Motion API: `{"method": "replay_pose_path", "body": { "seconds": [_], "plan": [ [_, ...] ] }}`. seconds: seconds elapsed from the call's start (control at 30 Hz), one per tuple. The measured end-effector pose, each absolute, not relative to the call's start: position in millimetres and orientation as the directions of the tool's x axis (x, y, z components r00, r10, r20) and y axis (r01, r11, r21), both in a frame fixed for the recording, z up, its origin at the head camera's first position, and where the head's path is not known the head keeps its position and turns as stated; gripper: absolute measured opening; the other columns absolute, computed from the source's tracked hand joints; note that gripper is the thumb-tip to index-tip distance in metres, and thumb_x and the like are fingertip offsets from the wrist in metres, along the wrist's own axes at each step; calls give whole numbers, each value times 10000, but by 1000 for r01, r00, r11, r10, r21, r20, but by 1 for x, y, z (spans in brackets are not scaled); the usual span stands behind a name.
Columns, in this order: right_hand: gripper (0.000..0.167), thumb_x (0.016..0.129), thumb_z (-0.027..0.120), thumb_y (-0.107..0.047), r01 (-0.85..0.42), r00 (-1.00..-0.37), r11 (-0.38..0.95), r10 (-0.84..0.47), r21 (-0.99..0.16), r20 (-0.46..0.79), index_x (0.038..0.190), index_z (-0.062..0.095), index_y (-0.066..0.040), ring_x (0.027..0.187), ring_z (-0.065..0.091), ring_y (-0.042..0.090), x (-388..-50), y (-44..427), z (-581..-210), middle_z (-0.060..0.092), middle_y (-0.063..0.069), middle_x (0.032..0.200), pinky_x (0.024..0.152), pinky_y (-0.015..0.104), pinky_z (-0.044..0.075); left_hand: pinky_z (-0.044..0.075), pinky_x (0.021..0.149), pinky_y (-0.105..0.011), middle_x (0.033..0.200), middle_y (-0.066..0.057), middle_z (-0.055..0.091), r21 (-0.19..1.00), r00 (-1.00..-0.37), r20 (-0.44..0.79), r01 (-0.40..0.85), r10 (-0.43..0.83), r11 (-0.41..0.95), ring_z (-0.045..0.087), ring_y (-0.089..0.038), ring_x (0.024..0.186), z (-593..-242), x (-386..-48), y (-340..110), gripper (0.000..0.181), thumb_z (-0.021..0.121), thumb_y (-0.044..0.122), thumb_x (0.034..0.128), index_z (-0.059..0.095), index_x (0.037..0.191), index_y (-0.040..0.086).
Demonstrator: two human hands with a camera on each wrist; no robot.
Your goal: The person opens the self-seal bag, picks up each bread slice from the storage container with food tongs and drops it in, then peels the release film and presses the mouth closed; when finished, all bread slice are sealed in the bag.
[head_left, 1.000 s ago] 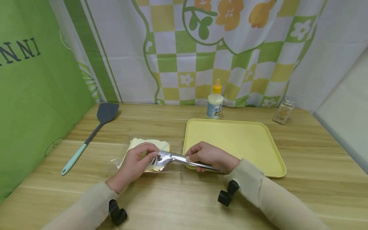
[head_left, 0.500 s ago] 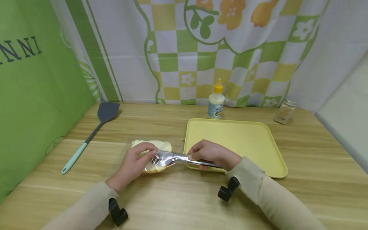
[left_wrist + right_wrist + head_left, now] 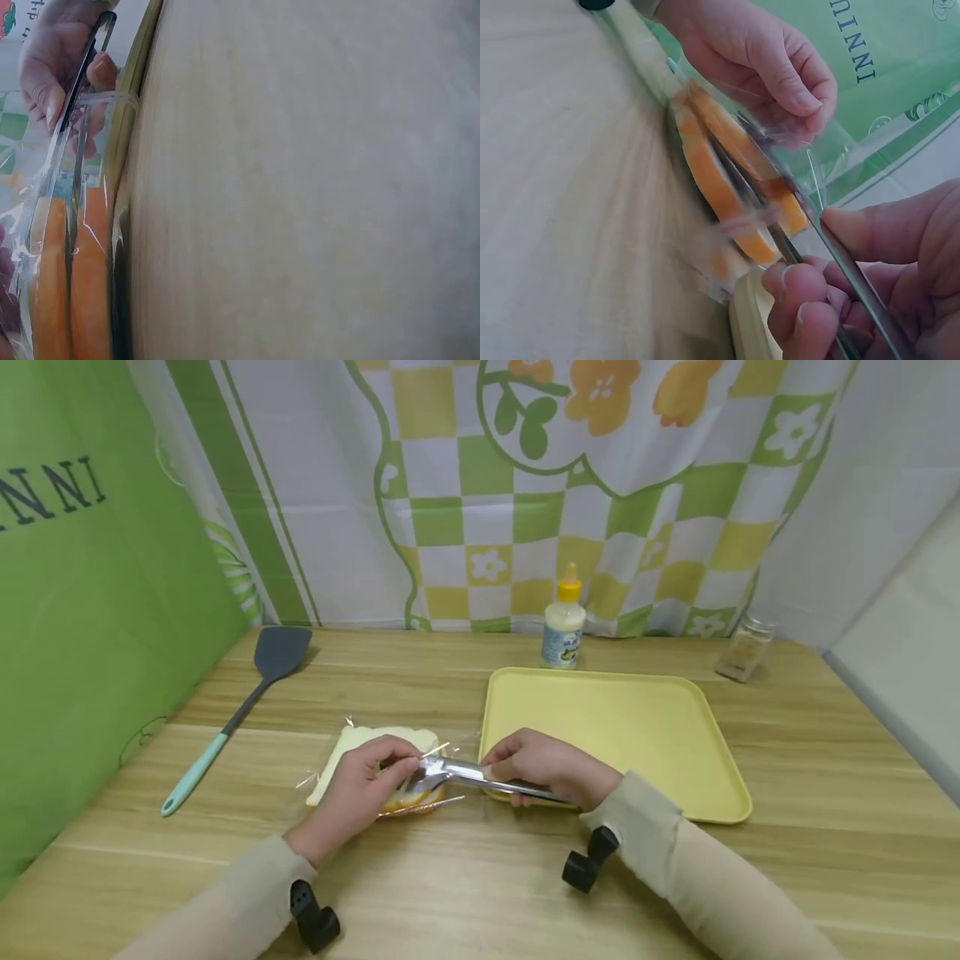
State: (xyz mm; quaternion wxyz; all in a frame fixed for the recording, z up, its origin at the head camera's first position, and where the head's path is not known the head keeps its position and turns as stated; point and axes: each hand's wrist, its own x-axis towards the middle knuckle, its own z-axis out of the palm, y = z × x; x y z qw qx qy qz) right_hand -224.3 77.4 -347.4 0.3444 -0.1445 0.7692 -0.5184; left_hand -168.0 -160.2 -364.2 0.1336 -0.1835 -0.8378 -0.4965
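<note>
Two bread slices (image 3: 397, 737) with orange-brown crusts lie stacked in a clear plastic bag (image 3: 844, 157) on the table. My left hand (image 3: 367, 781) pinches the bag's film between thumb and fingertips, above the right end of the bread. In my right hand (image 3: 551, 764) I grip metal tongs (image 3: 468, 772), held by their arms and pointing left into the bag. One arm of the tongs (image 3: 780, 238) reaches between the two slices and the other lies over the upper crust (image 3: 742, 146), as the right wrist view shows. Their tips are partly hidden by my left fingers.
A yellow tray (image 3: 622, 718) lies just right of the bag, partly under my right hand. Behind it stand a squeeze bottle (image 3: 563, 631) with a yellow cap and a glass shaker jar (image 3: 745, 649). A spatula (image 3: 247, 702) lies at the left.
My left hand has moved slightly right along the tongs with the film. More of the bread's left side shows now, and the bag's edges have shifted. My right hand has barely moved.
</note>
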Motion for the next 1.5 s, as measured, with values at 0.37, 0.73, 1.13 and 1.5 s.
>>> {"method": "replay_pose_path", "body": {
  "seconds": [0.37,0.73,1.13,1.5],
  "plan": [
    [331,925,538,-138,109,-692,397,-628,-911,-356,1184,555,67,508,529,107,-219,118,-344,584,117,811,482,220,462,481,788,-253,851,-37,680,733,-854,493,511,168,448,606,-122,855,-364,-169,-165,51,644,9,841,681,862,37],
    [348,925,548,-153,96,-712,390,-616,-916,-337,1180,546,84,511,525,109,-215,158,-347,582,81,724,493,234,464,487,816,-294,883,-27,688,738,-865,474,493,167,460,610,-113,893,-363,-166,-165,71,636,13,849,689,887,44],
    [439,937,529,-149,109,-742,365,-589,-924,-320,1243,448,155,570,546,112,-211,200,-345,576,112,817,512,226,482,456,817,-191,871,-36,685,740,-857,486,507,170,442,596,-60,893,-364,-167,-167,62,642,-1,839,686,873,27],
    [510,946,515,-157,92,-814,334,-517,-938,-263,1275,369,204,606,580,120,-208,241,-344,572,87,850,551,250,512,445,822,-171,860,-36,684,751,-865,475,493,160,438,588,-41,894,-365,-169,-166,58,646,-4,834,687,860,28]
  ]
}}
